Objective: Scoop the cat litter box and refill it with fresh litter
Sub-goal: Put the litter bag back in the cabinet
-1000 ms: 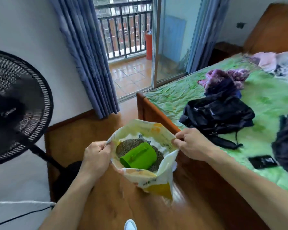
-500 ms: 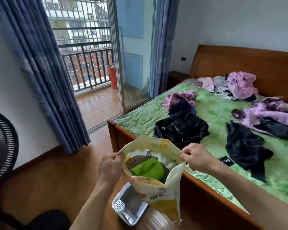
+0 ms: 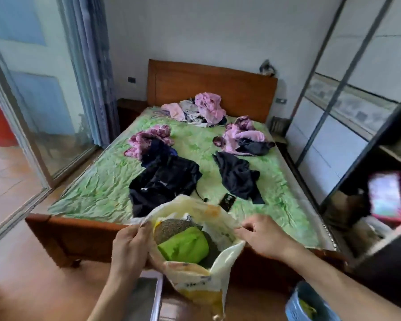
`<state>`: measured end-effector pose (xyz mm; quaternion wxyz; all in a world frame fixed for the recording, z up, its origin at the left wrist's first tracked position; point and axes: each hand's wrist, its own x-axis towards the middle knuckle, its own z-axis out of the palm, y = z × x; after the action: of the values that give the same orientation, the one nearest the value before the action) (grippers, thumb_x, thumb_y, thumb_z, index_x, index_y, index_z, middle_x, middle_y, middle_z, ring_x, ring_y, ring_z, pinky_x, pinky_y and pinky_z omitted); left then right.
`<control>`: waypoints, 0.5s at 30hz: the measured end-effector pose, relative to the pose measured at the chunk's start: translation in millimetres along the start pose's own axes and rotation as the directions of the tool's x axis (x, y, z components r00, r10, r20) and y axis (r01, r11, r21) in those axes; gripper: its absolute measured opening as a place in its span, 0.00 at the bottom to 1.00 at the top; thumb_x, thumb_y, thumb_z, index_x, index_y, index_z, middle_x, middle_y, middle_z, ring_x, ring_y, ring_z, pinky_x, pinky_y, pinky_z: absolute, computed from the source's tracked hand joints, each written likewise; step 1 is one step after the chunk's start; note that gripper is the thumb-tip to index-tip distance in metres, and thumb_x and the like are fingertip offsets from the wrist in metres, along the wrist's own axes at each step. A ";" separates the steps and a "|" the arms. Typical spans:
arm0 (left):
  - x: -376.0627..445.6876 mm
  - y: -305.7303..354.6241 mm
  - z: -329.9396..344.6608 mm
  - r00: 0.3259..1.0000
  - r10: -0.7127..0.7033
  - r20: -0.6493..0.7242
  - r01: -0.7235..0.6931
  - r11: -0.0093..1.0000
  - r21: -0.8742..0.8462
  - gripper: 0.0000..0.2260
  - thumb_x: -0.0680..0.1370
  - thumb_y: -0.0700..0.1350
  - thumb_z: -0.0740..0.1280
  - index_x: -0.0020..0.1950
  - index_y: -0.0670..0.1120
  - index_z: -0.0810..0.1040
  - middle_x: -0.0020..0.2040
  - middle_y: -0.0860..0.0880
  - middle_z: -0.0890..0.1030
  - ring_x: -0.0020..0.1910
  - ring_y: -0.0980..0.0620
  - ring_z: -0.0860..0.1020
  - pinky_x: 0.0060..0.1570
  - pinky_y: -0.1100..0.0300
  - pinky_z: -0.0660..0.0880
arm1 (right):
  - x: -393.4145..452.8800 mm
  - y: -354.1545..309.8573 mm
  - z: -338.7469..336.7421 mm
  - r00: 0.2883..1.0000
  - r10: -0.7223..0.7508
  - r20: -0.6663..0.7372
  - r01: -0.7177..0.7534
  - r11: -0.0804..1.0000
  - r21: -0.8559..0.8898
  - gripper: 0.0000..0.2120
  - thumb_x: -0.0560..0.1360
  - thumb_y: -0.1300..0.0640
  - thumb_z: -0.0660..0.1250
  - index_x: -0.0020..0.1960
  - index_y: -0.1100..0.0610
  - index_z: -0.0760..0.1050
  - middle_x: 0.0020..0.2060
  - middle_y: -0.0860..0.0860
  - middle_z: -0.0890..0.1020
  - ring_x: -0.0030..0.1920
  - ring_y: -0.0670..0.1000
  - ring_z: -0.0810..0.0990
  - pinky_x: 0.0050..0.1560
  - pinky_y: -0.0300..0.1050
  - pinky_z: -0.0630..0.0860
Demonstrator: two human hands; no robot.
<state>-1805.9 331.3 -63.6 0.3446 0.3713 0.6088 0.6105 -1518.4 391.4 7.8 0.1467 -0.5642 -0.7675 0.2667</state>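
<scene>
The person stands at the foot of the bed (image 3: pixel 97 195), holding a bag of cat litter (image 3: pixel 202 283) open in front of them. The left hand (image 3: pixel 130 249) grips the left edge of the bag's mouth, fingers curled round the folded rim with the thumb on the near side. The right hand (image 3: pixel 262 237) pinches the right edge, fingers bent and drawing it outward, so the mouth gapes wide. Inside, a bright green scoop (image 3: pixel 183 245) lies on the grey litter (image 3: pixel 171 225), partly sunk in it and touching neither hand.

The bag hangs in the air above the wooden floor (image 3: pixel 33 274), its top level with the bed's wooden footboard (image 3: pixel 79 230) and close in front of it. Below the left forearm, just left of the bag's lower end, shows a white-rimmed corner of the litter box (image 3: pixel 156 295); the arm and bag hide the rest. At the lower right a blue basket (image 3: pixel 296 302) sits under the right forearm, near the bag but apart from it.

On the green bedspread lie a black jacket (image 3: pixel 162 181), another dark garment (image 3: pixel 239 177), pink and purple clothes (image 3: pixel 208 107) and a small black phone-like thing (image 3: pixel 227 201). To the left, bare floor runs to the glass balcony door (image 3: pixel 44 112); to the right, dark shelving (image 3: pixel 368 205) stands close by the bed's corner.
</scene>
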 end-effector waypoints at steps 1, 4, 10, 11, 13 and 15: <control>2.7 2.4 9.3 0.999 0.006 0.044 -0.006 1.000 -0.003 0.20 0.75 0.52 0.67 0.27 0.44 0.70 0.25 0.48 0.68 0.27 0.52 0.66 0.33 0.54 0.64 | -9.8 4.1 -4.0 0.999 0.032 -0.032 -0.033 0.999 -0.022 0.22 0.75 0.50 0.67 0.28 0.58 0.65 0.22 0.47 0.65 0.25 0.45 0.64 0.30 0.45 0.60; 4.2 5.5 42.8 0.972 0.016 0.235 -0.018 1.000 0.007 0.19 0.72 0.55 0.65 0.27 0.45 0.68 0.25 0.47 0.68 0.28 0.51 0.65 0.34 0.53 0.63 | -44.4 19.0 -19.3 0.982 0.137 -0.129 -0.144 0.988 -0.053 0.21 0.75 0.54 0.68 0.26 0.55 0.65 0.21 0.47 0.62 0.24 0.45 0.62 0.30 0.47 0.58; -25.3 14.5 133.9 0.823 0.051 0.566 -0.055 0.998 -0.010 0.22 0.73 0.57 0.65 0.30 0.40 0.69 0.27 0.46 0.69 0.30 0.50 0.66 0.36 0.52 0.64 | -148.7 62.5 -62.5 0.885 0.333 -0.326 -0.355 0.935 -0.008 0.22 0.73 0.55 0.67 0.27 0.60 0.61 0.23 0.49 0.61 0.24 0.46 0.64 0.29 0.47 0.59; -36.8 17.4 151.2 0.793 0.060 0.607 -0.060 0.998 -0.020 0.21 0.74 0.54 0.65 0.28 0.43 0.67 0.27 0.47 0.68 0.29 0.51 0.65 0.35 0.52 0.63 | -169.4 69.0 -69.2 0.859 0.366 -0.359 -0.390 0.921 0.006 0.22 0.74 0.55 0.67 0.27 0.61 0.61 0.24 0.51 0.62 0.24 0.46 0.66 0.28 0.47 0.59; -65.4 27.7 183.4 0.724 0.079 0.685 -0.067 0.997 -0.044 0.20 0.76 0.51 0.65 0.27 0.45 0.67 0.27 0.47 0.67 0.29 0.51 0.65 0.35 0.53 0.62 | -211.4 82.5 -79.6 0.795 0.444 -0.414 -0.462 0.885 0.061 0.22 0.74 0.54 0.67 0.28 0.60 0.61 0.24 0.50 0.63 0.24 0.46 0.66 0.28 0.47 0.59; -95.8 35.1 212.3 0.657 0.114 0.745 -0.087 0.993 -0.076 0.20 0.76 0.50 0.66 0.29 0.41 0.68 0.27 0.47 0.67 0.30 0.52 0.65 0.34 0.55 0.61 | -253.5 97.3 -87.3 0.729 0.506 -0.461 -0.518 0.848 0.111 0.22 0.75 0.53 0.67 0.28 0.60 0.62 0.24 0.50 0.63 0.24 0.46 0.67 0.29 0.46 0.60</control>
<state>-1572.8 350.5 -35.4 0.5359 0.6162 0.3821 0.4324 -1314.6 194.8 42.2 0.2432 -0.8029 -0.5257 0.1407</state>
